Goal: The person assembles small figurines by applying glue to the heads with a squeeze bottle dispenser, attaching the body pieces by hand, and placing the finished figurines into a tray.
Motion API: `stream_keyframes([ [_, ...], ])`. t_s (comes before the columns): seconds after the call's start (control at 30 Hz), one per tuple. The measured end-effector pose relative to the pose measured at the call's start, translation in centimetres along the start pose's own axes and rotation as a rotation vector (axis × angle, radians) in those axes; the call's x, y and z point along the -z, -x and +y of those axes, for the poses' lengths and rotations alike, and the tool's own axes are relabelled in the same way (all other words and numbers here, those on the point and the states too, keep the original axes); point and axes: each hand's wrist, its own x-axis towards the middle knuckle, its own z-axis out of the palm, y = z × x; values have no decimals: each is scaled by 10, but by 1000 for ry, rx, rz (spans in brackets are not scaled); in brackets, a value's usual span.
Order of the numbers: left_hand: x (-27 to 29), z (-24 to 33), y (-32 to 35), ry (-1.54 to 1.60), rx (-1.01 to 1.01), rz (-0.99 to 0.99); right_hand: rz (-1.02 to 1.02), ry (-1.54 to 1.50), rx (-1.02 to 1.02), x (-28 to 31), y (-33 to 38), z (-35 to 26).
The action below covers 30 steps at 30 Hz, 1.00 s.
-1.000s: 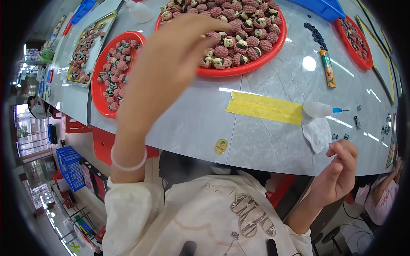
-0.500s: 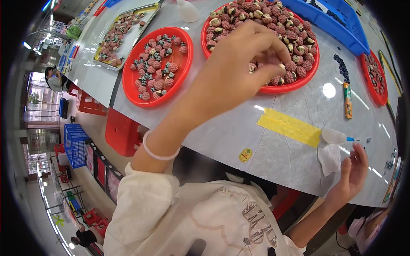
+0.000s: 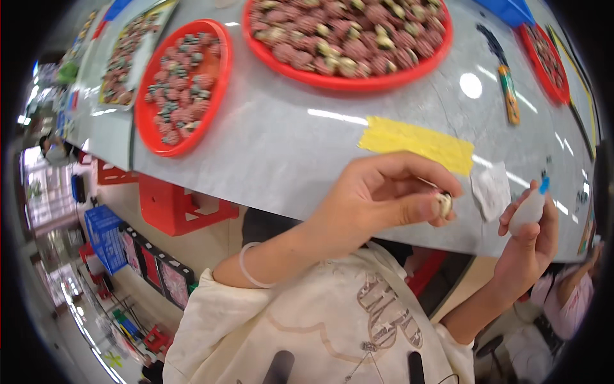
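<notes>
My left hand, with a pale bracelet at the wrist, pinches a small molded piece, cream with dark and pink parts, between thumb and fingers above the table's near edge. To its right, my right hand grips a white squeeze bottle with its blue tip pointing up. The two are apart. Beyond my left hand a large red round tray holds a heap of ridged pink, cream and dark pieces. A smaller red tray at the left has pink pieces with grey-dark parts.
Yellow tape is stuck on the grey tabletop, with a crumpled white tissue beside it. Farther right are a green-orange tube, small dark parts and another red tray. A red stool stands left; another person sits at right.
My left hand has come back from the large tray toward me with a piece in its fingers. My right hand has picked the squeeze bottle up off the table. The view has shifted.
</notes>
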Motion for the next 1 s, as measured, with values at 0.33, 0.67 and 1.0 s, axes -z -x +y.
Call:
stream_keyframes([
  [0.33,-12,-14,-2,-75,-9,35,-145,-133,121,10,4,-6],
  [0.67,-11,-17,3,-53,2,23,-182,192,327,15,7,-23],
  [1.0,-8,-19,1,-59,2,28,-77,291,583,15,19,-16],
])
